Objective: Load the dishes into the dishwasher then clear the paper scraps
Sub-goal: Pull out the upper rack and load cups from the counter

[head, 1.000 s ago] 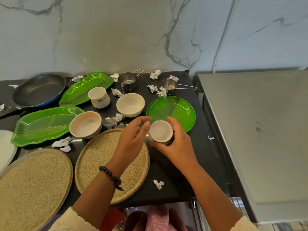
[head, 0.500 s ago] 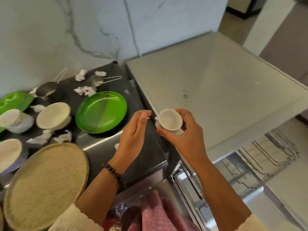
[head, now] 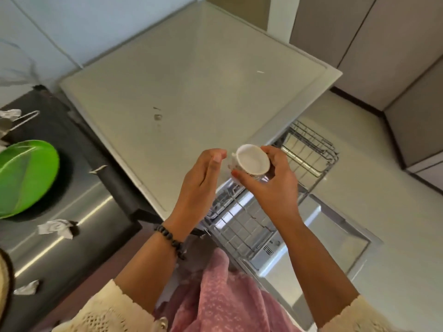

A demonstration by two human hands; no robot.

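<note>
My right hand holds a small white cup by its side, mouth facing up, above the pulled-out dishwasher rack. My left hand is just left of the cup, fingers straight and apart, holding nothing. The upper wire rack sticks out from under the pale dishwasher top. The open dishwasher door lies below the rack. A green plate sits on the dark counter at far left, with paper scraps near the counter's front edge.
A metal pan handle and more crumpled paper show at the left edge. Another scrap lies near a woven mat's rim. Grey cabinets stand at the right over a pale floor.
My view and both hands have swung right, from the counter with the dishes to above the open dishwasher. The cup has travelled along in my right hand; my left hand stays beside it.
</note>
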